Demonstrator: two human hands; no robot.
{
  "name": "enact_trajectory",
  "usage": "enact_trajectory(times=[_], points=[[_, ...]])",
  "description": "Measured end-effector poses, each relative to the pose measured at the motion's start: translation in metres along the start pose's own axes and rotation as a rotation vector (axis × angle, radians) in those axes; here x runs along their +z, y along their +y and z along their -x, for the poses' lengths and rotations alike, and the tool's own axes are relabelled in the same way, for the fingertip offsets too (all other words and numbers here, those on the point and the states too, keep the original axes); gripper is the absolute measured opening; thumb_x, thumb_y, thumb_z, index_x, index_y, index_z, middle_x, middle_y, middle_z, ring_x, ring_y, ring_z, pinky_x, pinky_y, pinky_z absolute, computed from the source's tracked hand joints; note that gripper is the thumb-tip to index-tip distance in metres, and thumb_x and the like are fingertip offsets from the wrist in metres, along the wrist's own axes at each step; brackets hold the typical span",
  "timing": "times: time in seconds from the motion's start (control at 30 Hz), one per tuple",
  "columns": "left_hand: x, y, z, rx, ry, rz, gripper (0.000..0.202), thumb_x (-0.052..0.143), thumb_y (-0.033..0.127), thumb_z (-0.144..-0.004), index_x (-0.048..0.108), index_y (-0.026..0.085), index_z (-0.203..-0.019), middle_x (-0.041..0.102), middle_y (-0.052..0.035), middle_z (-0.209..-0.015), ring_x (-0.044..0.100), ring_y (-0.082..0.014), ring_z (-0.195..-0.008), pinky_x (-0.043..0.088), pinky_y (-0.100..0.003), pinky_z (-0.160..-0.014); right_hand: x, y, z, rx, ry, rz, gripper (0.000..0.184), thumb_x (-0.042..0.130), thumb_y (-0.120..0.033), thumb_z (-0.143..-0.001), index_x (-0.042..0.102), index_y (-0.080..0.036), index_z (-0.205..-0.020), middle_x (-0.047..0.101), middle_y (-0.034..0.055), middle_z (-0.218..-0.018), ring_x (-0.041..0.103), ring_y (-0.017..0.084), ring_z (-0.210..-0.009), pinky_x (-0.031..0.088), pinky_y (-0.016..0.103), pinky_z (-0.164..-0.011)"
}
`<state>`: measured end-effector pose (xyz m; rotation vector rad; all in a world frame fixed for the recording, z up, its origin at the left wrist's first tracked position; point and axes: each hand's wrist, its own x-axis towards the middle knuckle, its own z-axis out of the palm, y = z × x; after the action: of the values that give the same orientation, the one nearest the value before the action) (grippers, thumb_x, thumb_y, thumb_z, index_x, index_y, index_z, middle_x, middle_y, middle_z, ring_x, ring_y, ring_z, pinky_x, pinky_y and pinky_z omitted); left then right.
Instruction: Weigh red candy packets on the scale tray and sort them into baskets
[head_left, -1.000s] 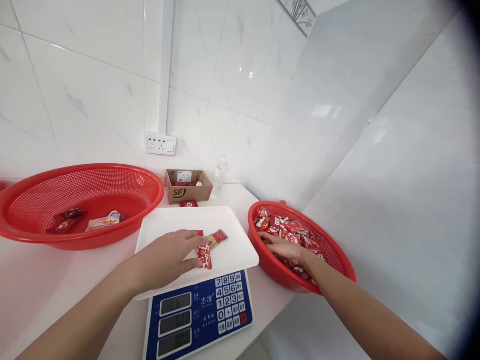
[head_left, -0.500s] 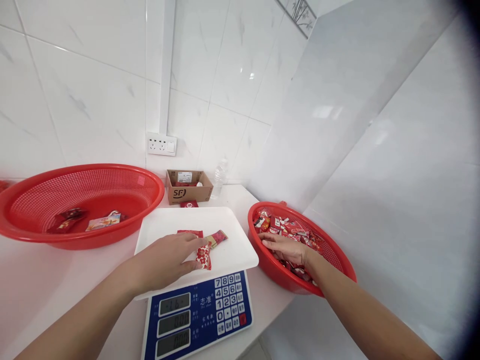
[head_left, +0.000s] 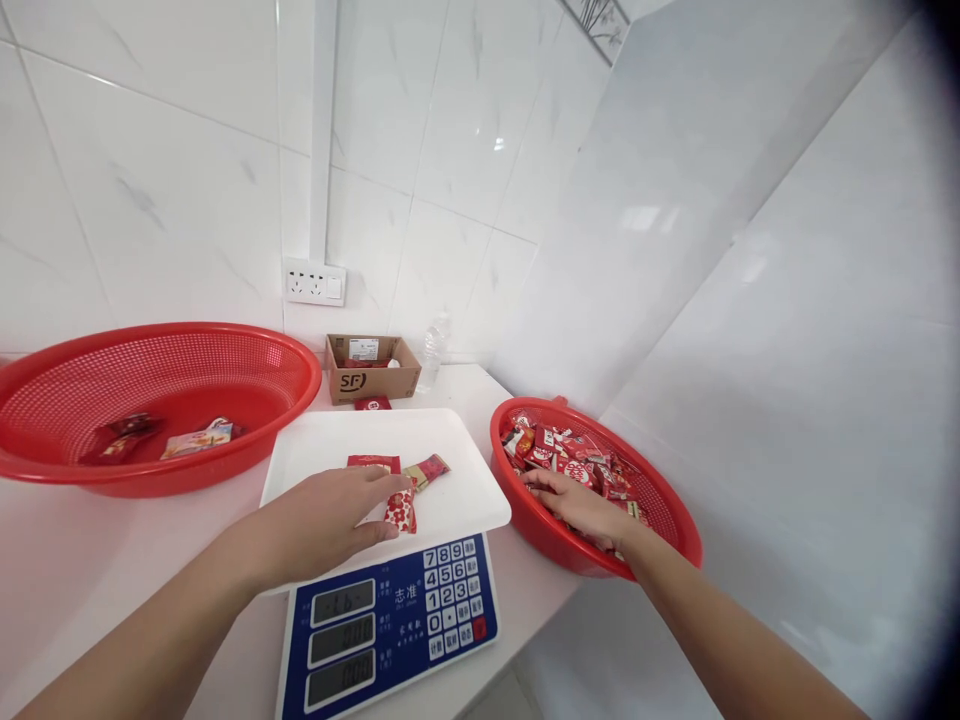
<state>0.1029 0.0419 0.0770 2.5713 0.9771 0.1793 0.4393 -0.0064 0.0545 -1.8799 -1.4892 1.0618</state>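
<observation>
In the head view, a shallow, smooth white plastic tray point(head_left: 457, 495) with rounded corners sits on a scale point(head_left: 397, 630). Taking the tray as the clock's centre, a wide oval basket point(head_left: 289, 345) of red perforated plastic stands between nine and ten o'clock, with a few wrappers inside; a second red basket point(head_left: 679, 520) at three o'clock is heaped with glossy, crinkled packets point(head_left: 577, 470). At twelve o'clock are a cardboard box point(head_left: 386, 384) and a clear, ribbed bottle point(head_left: 433, 350), on a pale, smooth tabletop point(head_left: 244, 625). Behind rise shiny, grey-veined tiles point(head_left: 187, 130).

Three small packets lie on the tray: a flat red one point(head_left: 371, 462) with its long axis from nine to three, a gold-and-red one point(head_left: 426, 473) pointing towards two, and a flowered one point(head_left: 400, 512) running roughly twelve to six.

The left hand point(head_left: 330, 520) reaches over the tray, thumb and forefinger moderately parted, tips at the flowered packet; whether they grip it I cannot tell. The right hand point(head_left: 581, 505) curls its fingers point(head_left: 551, 482) among the packets in the right basket; any hold is hidden.

The box reads "SF". The scale bears "志准" and number keys; its lower displays show zeros.
</observation>
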Motion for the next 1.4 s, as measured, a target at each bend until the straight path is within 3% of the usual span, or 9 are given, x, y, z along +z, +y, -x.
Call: enact_trajectory(times=[0.27,0.47,0.53,0.63,0.87,1.03,1.13,1.23,1.4], points=[[0.0,-0.002,0.0,0.025,0.038,0.025,0.044,0.04,0.047,-0.089,0.048,0.033,-0.129,0.053,-0.0045,-0.132,0.053,-0.0283,-0.115,0.044,-0.038,-0.087,-0.017,0.021,-0.02,-0.121,0.338,0.172,0.016,0.052,-0.023,-0.074,0.067,-0.021,-0.08,0.07,0.0033,-0.088,0.063,0.024,-0.087,0.044,0.04,-0.088],[0.0,-0.001,0.0,0.061,0.086,0.122,0.043,0.041,0.046,-0.089,0.047,0.036,-0.131,0.055,-0.003,-0.13,0.055,-0.027,-0.112,0.044,-0.035,-0.087,-0.02,-0.018,-0.006,-0.235,0.547,0.202,0.022,0.05,-0.031,-0.078,0.065,-0.023,-0.092,0.067,0.0041,-0.104,0.058,0.025,-0.102,0.04,0.042,-0.094],[-0.001,0.002,-0.001,0.078,0.105,0.196,0.041,0.042,0.047,-0.089,0.048,0.037,-0.129,0.056,-0.0007,-0.129,0.053,-0.0261,-0.115,0.043,-0.035,-0.09,-0.009,-0.038,0.004,-0.279,0.526,0.168,0.024,0.05,-0.035,-0.08,0.065,-0.025,-0.097,0.066,0.0023,-0.106,0.06,0.022,-0.098,0.043,0.04,-0.091],[-0.004,0.01,-0.002,0.084,0.152,0.344,0.04,0.043,0.048,-0.089,0.052,0.035,-0.125,0.057,-0.0002,-0.128,0.051,-0.0252,-0.117,0.042,-0.035,-0.091,0.018,-0.069,0.018,-0.327,0.402,0.026,0.025,0.052,-0.037,-0.08,0.064,-0.025,-0.098,0.067,0.0038,-0.099,0.064,0.021,-0.081,0.052,0.036,-0.07],[-0.01,0.025,-0.001,0.105,0.118,0.723,0.027,0.047,0.043,-0.088,0.058,0.021,-0.097,0.065,-0.0025,-0.091,0.062,-0.0168,-0.079,0.048,-0.028,-0.07,0.078,-0.113,0.035,-0.602,0.09,-0.024,0.021,0.05,-0.031,-0.084,0.062,-0.024,-0.101,0.065,0.0006,-0.081,0.06,0.013,-0.062,0.052,0.027,-0.056],[-0.015,0.022,0.002,0.055,0.261,0.662,0.023,0.048,0.039,-0.086,0.055,0.019,-0.077,0.057,0.002,-0.071,0.051,-0.0128,-0.066,0.039,-0.023,-0.059,0.086,-0.12,0.031,-0.56,0.053,-0.067,0.025,0.05,-0.035,-0.085,0.057,-0.024,-0.106,0.062,-0.001,-0.075,0.057,0.011,-0.058,0.048,0.022,-0.048],[-0.018,0.02,0.002,0.029,0.293,0.573,0.025,0.049,0.041,-0.084,0.055,0.019,-0.073,0.053,0.003,-0.066,0.046,-0.0123,-0.062,0.036,-0.023,-0.056,0.087,-0.119,0.028,-0.519,0.055,-0.018,0.019,0.05,-0.038,-0.085,0.057,-0.021,-0.088,0.057,-0.0032,-0.06,0.053,0.01,-0.05,0.044,0.021,-0.044],[-0.02,0.018,0.003,-0.019,0.3,0.541,0.024,0.049,0.042,-0.084,0.057,0.02,-0.078,0.06,0.0018,-0.072,0.05,-0.0141,-0.068,0.038,-0.024,-0.06,0.088,-0.116,0.023,-0.502,0.047,0.021,0.019,0.049,-0.038,-0.085,0.054,-0.02,-0.079,0.052,-0.0047,-0.054,0.051,0.01,-0.048,0.043,0.022,-0.045],[-0.024,0.003,0.007,-0.118,0.261,0.429,0.023,0.044,0.041,-0.085,0.055,0.024,-0.096,0.064,0.0006,-0.079,0.056,-0.0166,-0.07,0.039,-0.025,-0.058,0.086,-0.11,0.008,-0.455,0.11,-0.08,0.023,0.047,-0.031,-0.083,0.053,-0.021,-0.102,0.057,-0.0023,-0.074,0.053,0.01,-0.057,0.045,0.024,-0.052]])
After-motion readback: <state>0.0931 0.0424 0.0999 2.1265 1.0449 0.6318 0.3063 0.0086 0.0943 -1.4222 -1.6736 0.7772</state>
